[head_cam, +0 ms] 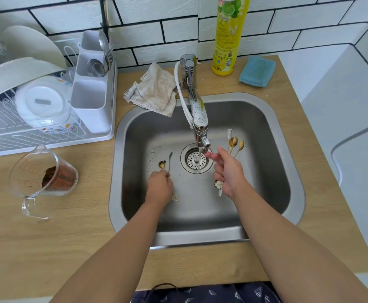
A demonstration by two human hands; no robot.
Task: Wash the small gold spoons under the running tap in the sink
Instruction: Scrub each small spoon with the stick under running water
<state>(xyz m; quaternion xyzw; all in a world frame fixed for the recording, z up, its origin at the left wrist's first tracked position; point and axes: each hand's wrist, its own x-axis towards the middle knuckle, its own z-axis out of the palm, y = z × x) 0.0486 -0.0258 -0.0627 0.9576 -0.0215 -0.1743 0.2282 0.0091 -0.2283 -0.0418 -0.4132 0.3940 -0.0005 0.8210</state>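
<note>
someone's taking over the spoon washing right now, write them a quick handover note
Left hand: grips two spoons low in the sink, left of the drain, away from the water.
Right hand: holds a bunch of gold spoons, bowls up, just right of the tap; its fingertips are at the stream.
Water is running onto the drain.
Done: cannot tell which spoons are rinsed.
Left: pass both bunches under the stream, then turn the tap off.
</note>
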